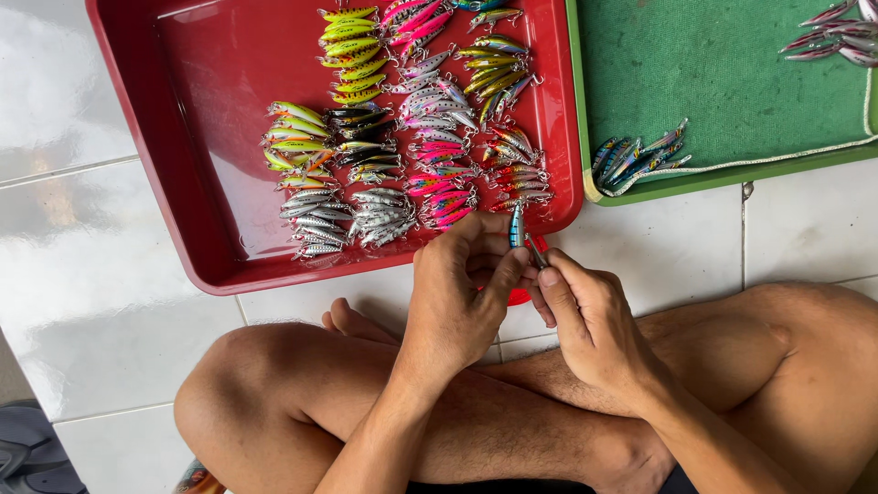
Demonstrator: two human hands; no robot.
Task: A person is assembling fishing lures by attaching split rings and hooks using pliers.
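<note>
A: Left hand (460, 295) status?

B: Curled almost closed. Thumb and fingertips pinch a small blue-silver fishing lure (517, 225), held upright just over the near rim of the red tray (197, 197).

A: Right hand (585, 320)?

B: Also curled tight. It grips a thin dark metal tool (535, 250), probably small pliers, can't tell for sure. The tool tip sits at the lower end of the lure. Both hands meet there, fingers touching.

A: Where is all this happening?

B: Above the white tiled floor (101, 302), person sitting cross-legged, hands over the knees. A bit of something red (519, 295) shows under the hands, can't tell what it is.

A: What's in the tray?

B: Lures sorted in clusters by colour: yellow-green (352, 55), pink (416, 23), silver (315, 220), red-pink (445, 203). All on the right half; left half of the tray is bare.

A: Anything else nearby?

B: Green tray (732, 82) just beside the red one, to the right. It has a small bunch of blue lures (636, 157) at its near edge and some pinkish ones (837, 37) in the far corner.
</note>
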